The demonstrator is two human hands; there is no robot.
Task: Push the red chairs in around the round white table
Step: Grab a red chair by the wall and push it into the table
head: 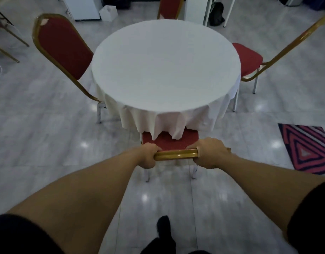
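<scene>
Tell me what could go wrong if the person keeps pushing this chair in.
1. The cloth hangs onto the near chair's seat; pushing further may catch and drag it, pulling it askew on the table.
2. Both the left hand and right hand grip the gold top rail; pushing that high could tip the chair instead of sliding it.
3. The floor looks glossy, so the chair may slide too fast into the table.

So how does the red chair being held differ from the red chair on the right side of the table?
The held red gold-framed chair has both hands gripping its backrest and its seat partly under the white tablecloth. The right-side red gold-framed chair stands untouched, seat mostly exposed. Both have red cushions.
</scene>
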